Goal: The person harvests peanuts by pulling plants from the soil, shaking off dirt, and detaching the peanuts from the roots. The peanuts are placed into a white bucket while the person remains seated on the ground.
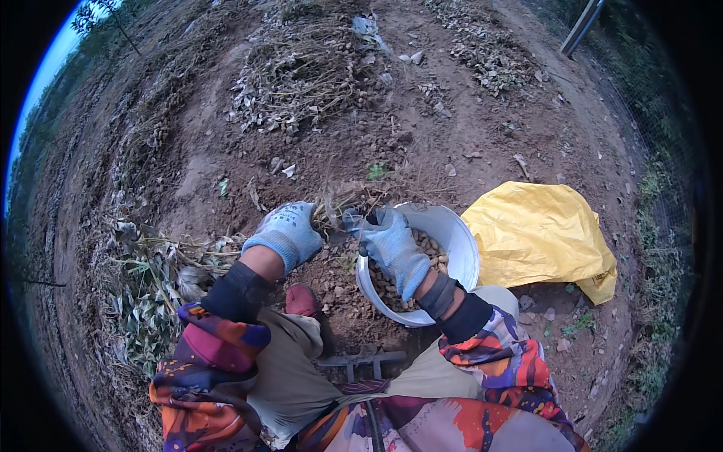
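My left hand, in a light blue knit glove, is closed on the stems of a dried peanut plant. My right hand, gloved alike with grey on the fingers, is at the other side of the same plant, over the left rim of a white bucket. Its fingers are curled, and what lies inside them is hidden. Peanuts in their shells lie in the bucket, partly covered by my right hand and forearm. The roots of the plant spread upward, blurred against the soil.
A yellow woven sack lies right of the bucket. Pulled leafy plants lie at my left, and a heap of dried plants lies ahead. A metal frame is between my legs. A wire fence runs along the right.
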Demonstrator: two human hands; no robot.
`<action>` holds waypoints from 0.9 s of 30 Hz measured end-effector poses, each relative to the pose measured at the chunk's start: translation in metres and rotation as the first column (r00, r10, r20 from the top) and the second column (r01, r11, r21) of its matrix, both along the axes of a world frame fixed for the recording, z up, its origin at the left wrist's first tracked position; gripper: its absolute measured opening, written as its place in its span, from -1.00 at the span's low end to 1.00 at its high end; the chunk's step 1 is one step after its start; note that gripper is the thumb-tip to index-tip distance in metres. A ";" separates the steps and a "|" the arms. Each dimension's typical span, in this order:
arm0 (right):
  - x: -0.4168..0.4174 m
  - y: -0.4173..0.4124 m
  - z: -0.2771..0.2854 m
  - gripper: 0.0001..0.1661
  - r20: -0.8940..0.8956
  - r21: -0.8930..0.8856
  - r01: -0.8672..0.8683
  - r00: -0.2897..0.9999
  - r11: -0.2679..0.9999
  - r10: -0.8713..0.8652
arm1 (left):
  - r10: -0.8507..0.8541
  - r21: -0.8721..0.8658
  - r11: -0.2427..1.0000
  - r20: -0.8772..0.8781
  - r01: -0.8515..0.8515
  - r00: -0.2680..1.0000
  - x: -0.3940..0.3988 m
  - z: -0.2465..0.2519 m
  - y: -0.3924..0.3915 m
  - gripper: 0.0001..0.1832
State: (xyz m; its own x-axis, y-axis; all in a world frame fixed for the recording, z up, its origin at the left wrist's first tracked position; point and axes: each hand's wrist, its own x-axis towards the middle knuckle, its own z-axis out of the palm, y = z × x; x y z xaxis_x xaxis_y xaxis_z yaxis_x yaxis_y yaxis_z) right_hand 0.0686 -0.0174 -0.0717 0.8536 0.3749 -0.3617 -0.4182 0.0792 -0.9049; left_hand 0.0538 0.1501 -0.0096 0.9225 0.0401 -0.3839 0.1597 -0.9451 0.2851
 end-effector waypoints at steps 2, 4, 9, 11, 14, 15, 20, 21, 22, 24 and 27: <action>0.007 -0.001 -0.012 -0.75 -0.185 0.140 0.033 0.983 0.990 -0.006 | -0.008 0.113 0.994 -0.010 0.009 1.000 0.000 -0.003 -0.009 -0.63; 0.009 0.006 -0.029 -0.74 -0.333 0.307 0.056 0.941 0.950 0.052 | 0.016 0.173 0.985 -0.044 -0.008 0.999 -0.003 -0.006 -0.006 -0.61; 0.017 -0.010 -0.004 -0.78 -0.164 0.209 -0.164 0.966 0.964 0.200 | 0.002 -0.079 0.997 -0.014 -0.004 1.000 0.001 -0.007 0.005 -0.70; 0.013 -0.027 0.021 -0.72 0.099 -0.337 -0.262 0.946 0.904 0.310 | 0.046 -0.280 0.956 -0.168 -0.093 0.985 0.011 -0.007 -0.001 -0.71; 0.013 -0.040 0.058 -0.66 0.104 -0.452 -0.415 0.854 0.789 0.509 | 0.061 -0.402 0.896 -0.314 -0.191 0.947 0.012 -0.006 -0.004 -0.61; 0.011 -0.040 0.059 -0.62 0.103 -0.319 -0.442 0.863 0.838 0.495 | 0.057 -0.370 0.911 -0.320 -0.180 0.946 0.010 -0.003 -0.002 -0.60; -0.001 -0.034 0.038 -0.58 0.585 -0.404 -0.217 0.685 0.888 0.434 | 0.011 -0.259 0.963 -0.240 -0.075 0.971 0.005 0.003 0.004 -0.63; -0.003 -0.037 0.036 -0.59 0.726 -0.429 -0.090 0.557 0.899 0.403 | -0.010 -0.245 0.969 -0.210 -0.043 0.978 0.007 0.001 0.001 -0.63; -0.003 -0.039 0.037 -0.64 0.869 -0.473 0.120 0.225 0.873 0.440 | -0.030 -0.229 0.973 -0.179 -0.012 0.983 0.008 0.000 -0.003 -0.63; -0.013 -0.046 0.047 -0.72 0.885 -0.466 0.197 0.127 0.863 0.449 | -0.099 -0.247 0.967 -0.170 0.055 0.981 0.011 -0.001 -0.014 -0.64; -0.025 -0.046 0.052 -0.82 0.912 -0.407 0.183 0.031 0.895 0.409 | -0.073 -0.200 0.979 -0.167 0.038 0.983 0.010 -0.002 -0.014 -0.66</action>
State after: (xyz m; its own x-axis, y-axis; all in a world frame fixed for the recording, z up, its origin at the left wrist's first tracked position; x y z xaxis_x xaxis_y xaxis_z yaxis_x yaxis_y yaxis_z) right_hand 0.0435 -0.0633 -0.0194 0.4507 0.6193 0.6429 0.8906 -0.2627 -0.3713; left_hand 0.0641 0.1361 -0.0115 0.8403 -0.1008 -0.5327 0.1714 -0.8827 0.4375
